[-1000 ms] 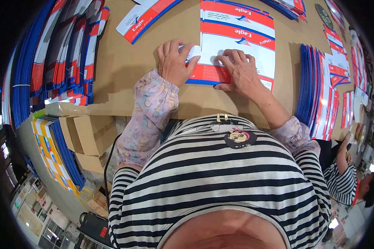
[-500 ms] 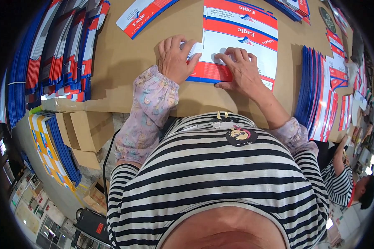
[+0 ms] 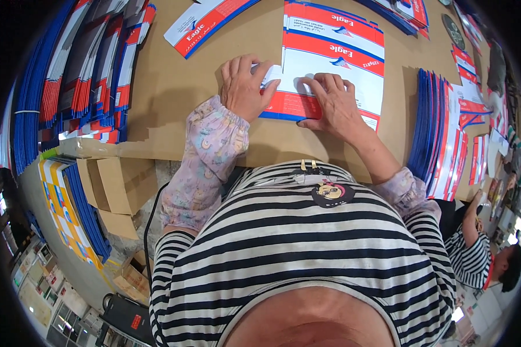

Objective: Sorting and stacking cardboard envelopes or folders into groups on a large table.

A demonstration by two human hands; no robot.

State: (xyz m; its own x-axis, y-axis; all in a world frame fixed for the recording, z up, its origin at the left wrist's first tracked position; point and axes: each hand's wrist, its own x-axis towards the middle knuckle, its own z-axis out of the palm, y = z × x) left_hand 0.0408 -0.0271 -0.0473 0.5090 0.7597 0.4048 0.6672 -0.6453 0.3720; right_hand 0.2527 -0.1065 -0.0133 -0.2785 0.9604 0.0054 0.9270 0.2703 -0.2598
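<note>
A flat red, white and blue printed carton [image 3: 307, 61] lies on the brown tabletop in front of me. My left hand [image 3: 242, 87] is closed at its left side, with a small white flap between the thumb and curled fingers. Over the carton's near right part is my right hand [image 3: 333, 103]. Its fingers are bent onto the printed panel, and its thumb lies at the near blue edge. The undersides of both hands' fingertips are hidden.
Stacked flat cartons [image 3: 101, 63] stand on the left; another stack [image 3: 437, 133] stands on the right. A loose carton piece [image 3: 200, 29] lies at the far left. An open brown box [image 3: 118, 182] sits below the table's left edge. A co-worker [image 3: 474, 248] is at lower right.
Both hands keep nearly the same places on the carton. The view has shifted slightly.
</note>
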